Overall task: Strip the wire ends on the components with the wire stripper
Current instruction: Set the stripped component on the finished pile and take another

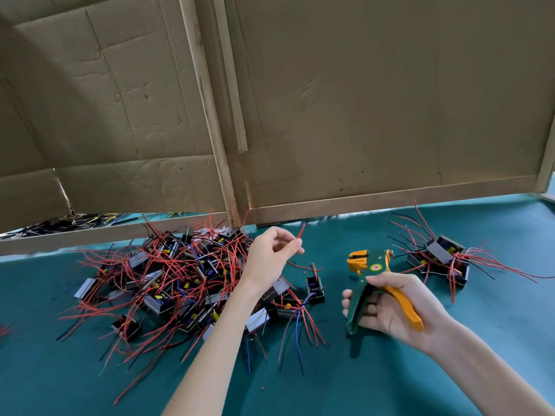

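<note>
Fingertips (pixel 296 244) of the left hand (pixel 270 259) pinch a thin red wire (pixel 301 230); the right hand (pixel 393 310) grips the green-and-orange plastic stripper (pixel 371 264) above smooth teal cloth (pixel 390 385).

even soft light | faint shadows | wide-angle edge bending | sharp centre

The wire stripper (pixel 368 265), dark green with 1 orange handle and an orange head, is gripped in the right hand (pixel 390 310), head pointing up and away, its 2 handles spread apart. The components are small black blocks with long red, black and blue wires: a tangled pile (pixel 180 280) at the left, a small group (pixel 441 259) at the right, and 1 single component (pixel 315 288) between the pile and the stripper. The left hand (pixel 270 256) pinches a red wire (pixel 301 231), its end sticking up.
</note>
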A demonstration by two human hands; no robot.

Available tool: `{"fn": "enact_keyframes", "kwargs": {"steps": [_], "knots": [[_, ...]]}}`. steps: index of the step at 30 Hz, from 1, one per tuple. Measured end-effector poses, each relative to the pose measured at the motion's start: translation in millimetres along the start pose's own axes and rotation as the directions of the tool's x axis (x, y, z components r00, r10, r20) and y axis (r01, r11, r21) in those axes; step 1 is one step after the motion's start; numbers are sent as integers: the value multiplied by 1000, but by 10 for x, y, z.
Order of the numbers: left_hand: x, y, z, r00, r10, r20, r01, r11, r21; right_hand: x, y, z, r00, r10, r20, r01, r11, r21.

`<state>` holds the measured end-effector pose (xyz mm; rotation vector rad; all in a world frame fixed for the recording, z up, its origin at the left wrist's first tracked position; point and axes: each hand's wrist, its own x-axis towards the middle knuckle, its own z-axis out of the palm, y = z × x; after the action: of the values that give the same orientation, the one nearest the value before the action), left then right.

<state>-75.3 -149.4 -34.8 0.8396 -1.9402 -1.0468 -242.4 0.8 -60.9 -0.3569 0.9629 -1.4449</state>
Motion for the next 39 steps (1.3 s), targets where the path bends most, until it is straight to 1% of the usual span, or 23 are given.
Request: {"fn": "enact_keyframes", "kwargs": {"steps": [1,3,5,7,10,11,12,13,15,17,18,20,23,26,29,30,31,32,33,34,36,37,39], "knots": [[3,6,-5,1000,-23,-12,22,998,-60,-6,-2,4,1000,-5,10,5,1000,-4],[21,39,-39,996,-84,-29,74,961,-265,-28,-6,15,999,-15,34,16,999,-28],[38,105,-109,992,-123,-22,96,866,-491,-55,-3,37,998,-25,63,28,998,-53],[54,201,-192,992,-118,-40,62,748,-660,-84,5,59,995,-35,92,41,997,-67],[38,396,-274,994,-65,-83,-33,556,-831,-114,15,90,991,-51,122,62,995,-84],[18,458,-283,996,-29,-85,-58,516,-854,-119,17,100,990,-62,125,73,994,-86],[-8,510,-279,996,11,-84,-78,508,-858,-125,13,106,989,-76,126,87,993,-86],[-36,552,-266,996,51,-78,-93,532,-842,-127,10,110,988,-92,125,103,991,-81],[-83,591,-218,993,110,-41,-104,661,-743,-131,0,108,985,-124,123,132,989,-59],[-110,592,-140,992,120,32,-83,830,-551,-129,-7,96,982,-144,125,150,988,-43],[-115,572,-92,993,101,67,-60,889,-453,-124,-8,86,981,-149,125,155,987,-38],[-128,469,3,990,42,134,1,952,-308,-110,-9,71,981,-154,118,158,987,-33],[-137,252,98,980,-40,194,55,996,-71,-91,-14,47,983,-157,99,161,986,-36],[-88,109,74,977,-83,197,37,973,230,-79,-35,22,982,-168,85,171,985,-30],[-68,107,27,975,-184,127,111,891,439,-71,-50,8,981,-180,69,182,983,-25],[-72,126,8,987,-135,84,78,873,482,-69,-55,7,981,-183,63,185,982,-21],[-74,152,-22,997,-30,75,-13,853,521,-64,-59,2,981,-187,56,188,982,-22],[-69,178,-62,989,84,118,-135,827,545,-60,-62,0,981,-187,51,188,982,-25],[-60,205,-111,966,148,214,-243,808,537,-60,-63,-1,981,-186,48,188,982,-27],[-57,234,-159,931,133,339,-299,810,505,-61,-62,3,981,-187,48,188,982,-26],[-81,252,-216,851,8,525,-315,807,499,-65,-57,4,981,-189,46,190,981,-25],[-92,232,-225,830,-45,556,-306,797,521,-70,-53,8,981,-187,46,188,982,-25],[-100,165,-207,825,-108,555,-278,777,565,-71,-45,19,983,-179,47,180,983,-21]]}}
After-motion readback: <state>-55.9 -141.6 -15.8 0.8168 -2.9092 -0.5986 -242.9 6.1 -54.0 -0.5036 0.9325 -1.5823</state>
